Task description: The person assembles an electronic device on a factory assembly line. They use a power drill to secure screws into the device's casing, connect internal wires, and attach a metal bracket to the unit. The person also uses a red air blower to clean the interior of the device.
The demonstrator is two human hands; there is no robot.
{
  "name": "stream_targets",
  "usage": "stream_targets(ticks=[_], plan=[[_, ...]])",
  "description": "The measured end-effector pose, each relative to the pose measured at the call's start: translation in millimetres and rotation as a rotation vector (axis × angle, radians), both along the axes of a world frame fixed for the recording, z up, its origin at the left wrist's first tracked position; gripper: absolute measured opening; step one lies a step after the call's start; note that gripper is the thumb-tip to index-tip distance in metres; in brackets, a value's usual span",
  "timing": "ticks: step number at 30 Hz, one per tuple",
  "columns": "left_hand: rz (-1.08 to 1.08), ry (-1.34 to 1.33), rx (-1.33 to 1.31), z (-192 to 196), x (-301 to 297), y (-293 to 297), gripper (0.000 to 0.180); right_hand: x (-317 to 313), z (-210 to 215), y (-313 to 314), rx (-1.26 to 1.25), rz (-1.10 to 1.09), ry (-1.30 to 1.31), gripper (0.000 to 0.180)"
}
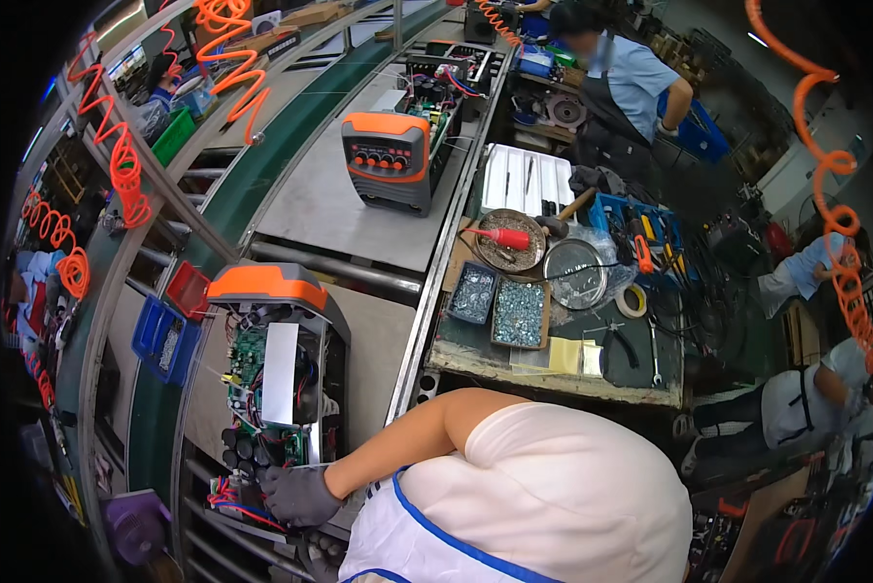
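An opened orange-and-black machine (pixel 271 284), which looks like an inverter welder, stands on the line to my left. Its green circuit board (pixel 249 355), white sheet (pixel 280 373) and black capacitors (pixel 242 449) are exposed. My grey-gloved right hand (pixel 300 494) is at its near end, fingers bent in beside a bundle of red and blue wires (pixel 234 496). What those fingers pinch is hidden. Lower down, my gloved left hand (pixel 322 556) shows only partly behind the apron, close to the rollers; its fingers are not clear.
Another such machine (pixel 388 160) sits farther up the line. A blue bin (pixel 164 338) is beside the near one. At right, the bench (pixel 592 384) carries screw trays (pixel 520 313), pliers (pixel 623 342), a wrench (pixel 655 355) and tape (pixel 632 301). Coiled orange hoses (pixel 227 49) hang overhead; a co-worker (pixel 631 87) stands beyond.
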State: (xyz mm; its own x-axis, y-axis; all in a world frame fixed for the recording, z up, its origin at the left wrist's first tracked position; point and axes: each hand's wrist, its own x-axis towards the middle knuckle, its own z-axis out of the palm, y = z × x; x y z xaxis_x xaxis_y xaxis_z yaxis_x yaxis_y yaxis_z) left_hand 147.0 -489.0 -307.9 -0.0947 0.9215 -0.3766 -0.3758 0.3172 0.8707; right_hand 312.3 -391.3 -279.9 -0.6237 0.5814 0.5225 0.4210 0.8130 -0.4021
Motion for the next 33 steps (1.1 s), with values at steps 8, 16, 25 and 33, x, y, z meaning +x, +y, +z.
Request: stream_targets(ticks=[8,16,25,33], plan=[[-0.039,-0.003,-0.008,-1.9,-0.4,7.0,0.037,3.9,7.3,-6.1,-0.026,-0.059,0.145,0.021],[-0.065,-0.019,-0.024,-6.7,8.1,9.0,0.036,3.7,4.2,-1.1,-0.05,-0.006,0.07,0.018],[-0.063,-0.026,-0.06,-11.3,16.0,3.1,0.035,-12.4,15.2,4.3,-0.148,-0.216,0.192,0.036],[-0.048,-0.069,-0.101,-14.5,23.0,-9.3,0.034,52.5,58.3,-21.1,-0.047,0.116,0.026,0.014]])
